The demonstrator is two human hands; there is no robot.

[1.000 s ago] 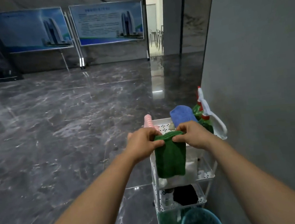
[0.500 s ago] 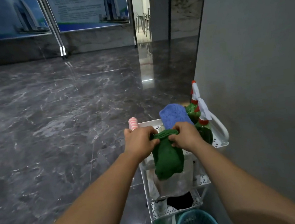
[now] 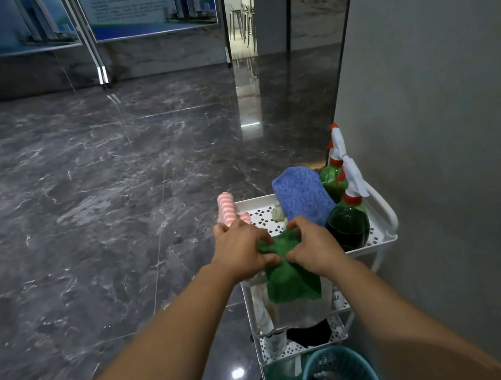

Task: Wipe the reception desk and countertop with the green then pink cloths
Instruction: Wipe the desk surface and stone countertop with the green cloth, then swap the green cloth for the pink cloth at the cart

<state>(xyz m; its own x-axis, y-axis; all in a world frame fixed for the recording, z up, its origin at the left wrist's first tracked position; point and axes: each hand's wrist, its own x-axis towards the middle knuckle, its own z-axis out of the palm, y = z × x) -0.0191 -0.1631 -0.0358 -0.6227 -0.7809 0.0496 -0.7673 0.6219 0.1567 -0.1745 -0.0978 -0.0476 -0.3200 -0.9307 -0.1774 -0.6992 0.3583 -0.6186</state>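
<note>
A green cloth (image 3: 290,276) hangs over the near rim of a white cart (image 3: 386,238). My left hand (image 3: 243,251) pinches its upper left part and my right hand (image 3: 313,245) pinches its upper right part, fingers nearly touching. A pink striped cloth (image 3: 226,206) drapes over the cart's far left corner, just beyond my left hand. The desk and countertop are out of sight.
On the cart's top tray stand a blue cloth (image 3: 303,198) and two green spray bottles (image 3: 349,228). Lower shelves hold bottles and dark items. A teal basket (image 3: 342,373) sits on the floor in front. A grey wall (image 3: 440,137) runs along the right; glossy dark marble floor spreads left.
My hands have lowered the green cloth onto the cart's near rim and drawn closer together. My head has tilted down and moved nearer to the cart.
</note>
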